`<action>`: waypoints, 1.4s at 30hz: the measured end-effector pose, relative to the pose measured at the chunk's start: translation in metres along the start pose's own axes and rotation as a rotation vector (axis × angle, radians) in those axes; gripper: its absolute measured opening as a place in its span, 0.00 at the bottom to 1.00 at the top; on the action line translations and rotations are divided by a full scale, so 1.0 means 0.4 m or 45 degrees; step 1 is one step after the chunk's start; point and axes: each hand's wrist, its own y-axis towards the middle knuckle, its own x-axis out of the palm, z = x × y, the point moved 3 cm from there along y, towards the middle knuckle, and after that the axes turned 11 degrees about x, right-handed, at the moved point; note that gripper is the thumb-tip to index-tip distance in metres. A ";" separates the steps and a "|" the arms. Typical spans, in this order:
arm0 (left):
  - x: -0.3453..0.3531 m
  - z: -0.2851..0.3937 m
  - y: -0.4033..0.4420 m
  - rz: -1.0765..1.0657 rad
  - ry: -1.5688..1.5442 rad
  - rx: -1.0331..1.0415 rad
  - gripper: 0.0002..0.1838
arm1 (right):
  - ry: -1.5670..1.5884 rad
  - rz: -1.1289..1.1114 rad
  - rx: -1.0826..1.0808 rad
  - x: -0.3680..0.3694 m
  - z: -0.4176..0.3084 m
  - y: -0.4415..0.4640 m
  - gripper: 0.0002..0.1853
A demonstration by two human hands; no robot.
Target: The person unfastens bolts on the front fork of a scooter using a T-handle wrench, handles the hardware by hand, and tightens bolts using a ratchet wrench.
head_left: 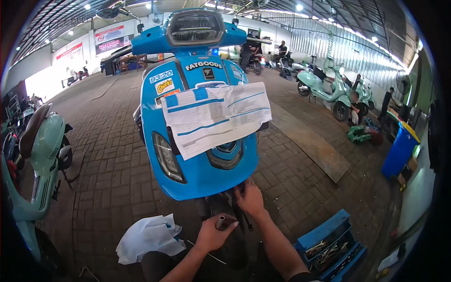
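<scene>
A blue scooter (213,181) with stickers on its front panel faces me, and a printed paper sheet (218,120) is draped across that panel. Over the front tyre (235,249), my left hand (213,235) is closed around a metal socket (220,222), whose round end points up. My right hand (250,201) reaches up beside the wheel, just under the lower edge of the panel. Its fingers are curled there and partly hidden, so what they grip cannot be made out. A dark cable or rod hangs below that hand.
An open blue toolbox (324,237) with wrenches (326,254) stands at lower right. White crumpled paper or cloth (149,238) lies left of the wheel. A mint scooter (40,164) is at left; a metal plate (312,145) lies on the paving. Other people are further back.
</scene>
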 end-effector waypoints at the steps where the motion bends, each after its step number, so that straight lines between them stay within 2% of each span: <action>1: -0.001 0.001 -0.001 0.008 -0.010 0.003 0.11 | 0.003 0.005 0.006 0.008 0.011 0.005 0.14; 4: -0.009 0.017 0.000 -0.026 0.071 -0.047 0.11 | -0.024 -0.050 -0.027 0.018 0.029 0.013 0.14; 6: -0.007 0.014 0.001 -0.027 0.080 -0.065 0.10 | -0.106 -0.183 0.018 0.018 0.027 0.014 0.14; 9: -0.004 0.003 0.003 -0.019 0.082 -0.060 0.08 | -0.015 -0.092 0.012 -0.009 -0.008 0.007 0.15; 12: 0.000 0.002 0.003 -0.023 0.093 -0.025 0.10 | -0.105 -0.184 -0.042 0.008 0.015 0.020 0.18; 16: 0.003 -0.009 0.003 -0.054 0.112 -0.045 0.12 | -0.119 -0.131 -0.013 0.005 0.019 0.008 0.20; 18: 0.003 -0.007 0.005 -0.075 0.120 -0.043 0.11 | -0.058 -0.144 -0.121 0.015 0.031 0.019 0.21; 20: 0.009 -0.018 0.005 -0.092 0.125 -0.044 0.11 | -0.102 -0.165 -0.111 0.013 0.039 0.020 0.19; 22: 0.017 -0.048 0.004 -0.033 -0.013 0.091 0.11 | -0.143 -0.193 -0.096 0.012 0.032 0.015 0.18; 24: 0.017 -0.040 0.010 -0.063 -0.060 0.050 0.11 | 0.034 -0.023 -0.097 -0.016 -0.010 0.008 0.16; 25: 0.018 -0.034 0.013 -0.085 -0.111 0.017 0.11 | 0.032 -0.037 -0.084 -0.010 0.003 0.015 0.16; 29: 0.029 -0.029 0.030 -0.115 -0.328 -0.173 0.12 | -0.166 -0.234 0.038 -0.016 0.028 0.010 0.17; 31: 0.041 -0.037 0.030 -0.084 -0.711 -0.594 0.13 | -0.241 -0.291 0.111 -0.062 0.010 -0.026 0.18; 35: 0.069 -0.007 0.058 0.072 -1.056 -0.643 0.16 | -0.035 -0.961 -0.053 -0.246 -0.041 -0.138 0.18; 37: 0.083 -0.004 0.074 0.236 -1.281 -0.741 0.20 | 0.086 -1.221 -0.075 -0.331 -0.062 -0.227 0.22; 39: 0.103 -0.040 0.084 0.178 -1.424 -0.771 0.21 | 0.112 -1.469 0.119 -0.396 -0.036 -0.341 0.31; 40: 0.116 -0.054 0.091 0.101 -1.545 -0.774 0.22 | 0.098 -1.493 0.128 -0.427 -0.009 -0.396 0.31; 42: 0.155 -0.041 0.106 0.115 -1.640 -0.780 0.23 | 0.729 -1.317 0.627 -0.486 0.051 -0.480 0.46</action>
